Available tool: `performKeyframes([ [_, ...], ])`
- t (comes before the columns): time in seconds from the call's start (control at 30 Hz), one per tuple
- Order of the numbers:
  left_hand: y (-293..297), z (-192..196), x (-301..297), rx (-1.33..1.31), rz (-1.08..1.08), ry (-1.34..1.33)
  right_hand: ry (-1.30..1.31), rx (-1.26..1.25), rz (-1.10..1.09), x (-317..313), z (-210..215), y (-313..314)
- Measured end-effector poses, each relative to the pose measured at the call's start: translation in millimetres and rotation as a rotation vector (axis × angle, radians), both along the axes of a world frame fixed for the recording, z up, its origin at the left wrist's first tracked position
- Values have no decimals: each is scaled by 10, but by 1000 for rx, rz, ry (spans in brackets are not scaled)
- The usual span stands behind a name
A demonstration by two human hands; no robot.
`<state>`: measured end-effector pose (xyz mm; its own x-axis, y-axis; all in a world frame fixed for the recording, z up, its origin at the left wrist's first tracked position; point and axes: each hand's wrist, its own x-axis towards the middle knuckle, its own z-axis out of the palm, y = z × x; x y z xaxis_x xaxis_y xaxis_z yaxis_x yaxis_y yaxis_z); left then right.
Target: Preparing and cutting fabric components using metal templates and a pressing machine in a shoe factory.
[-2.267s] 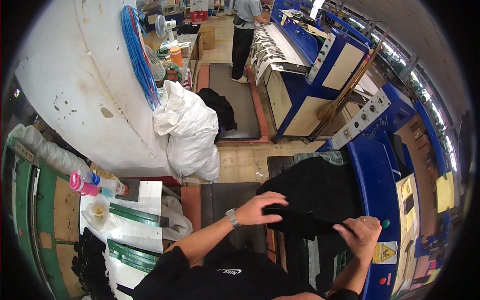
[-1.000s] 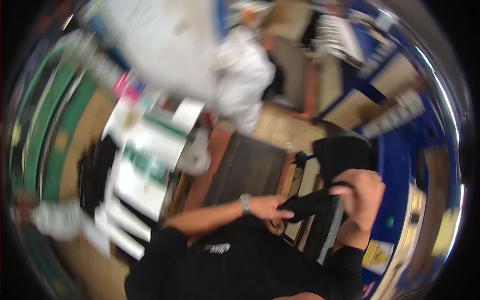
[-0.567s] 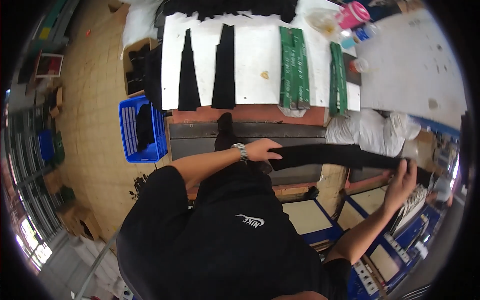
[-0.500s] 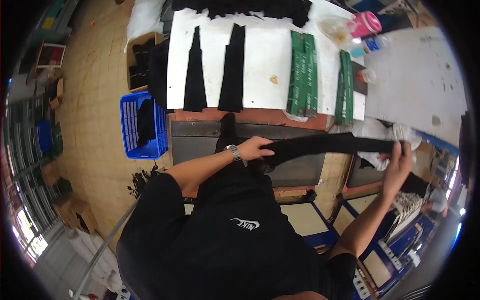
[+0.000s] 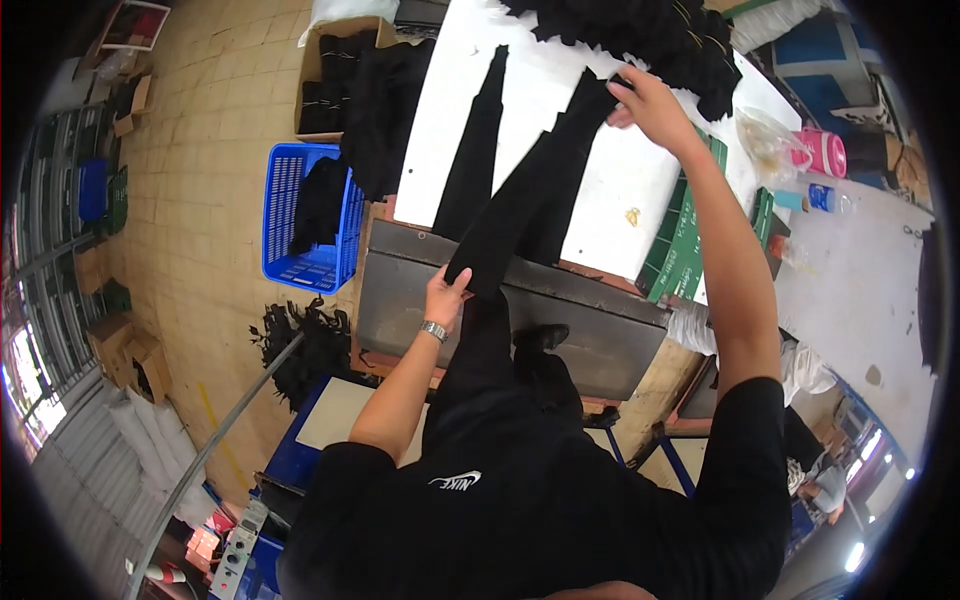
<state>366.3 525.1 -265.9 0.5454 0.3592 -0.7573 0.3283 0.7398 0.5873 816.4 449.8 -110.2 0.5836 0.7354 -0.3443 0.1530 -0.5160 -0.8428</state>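
A long black fabric strip (image 5: pixel 520 195) stretches slantwise between my two hands over the white table (image 5: pixel 605 215). My left hand (image 5: pixel 447 300), with a metal watch on its wrist, grips the strip's near end just off the table's front edge. At the strip's far end, my right hand (image 5: pixel 648 103) pinches the fabric, thumb and fingers close together. Partly covered by the held piece, a second black strip (image 5: pixel 560 205) lies flat on the table. Another stepped, tapering black strip (image 5: pixel 478 145) lies to its left.
Black cloth pieces (image 5: pixel 640 40) are heaped along the table's far edge. Green printed strips (image 5: pixel 683 235) lie at its right, near a pink jug (image 5: pixel 822 152) and a bottle (image 5: pixel 825 198). On the left stand a blue crate (image 5: pixel 284 235) and a cardboard box (image 5: pixel 380 35) holding black cloth.
The held strip has swung from the right, off the table's front edge, to over the table. My right hand has moved far forward and left; the view has turned.
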Motion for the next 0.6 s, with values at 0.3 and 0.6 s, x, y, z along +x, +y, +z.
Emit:
performKeyframes([
  [0.3,457,-416,35,-219,90,261,-558,-355,38,-467,-1184,653],
  [0.6,442,-896,-18,-208,-773,336,301,-844,169,-3878,-288,-2864],
])
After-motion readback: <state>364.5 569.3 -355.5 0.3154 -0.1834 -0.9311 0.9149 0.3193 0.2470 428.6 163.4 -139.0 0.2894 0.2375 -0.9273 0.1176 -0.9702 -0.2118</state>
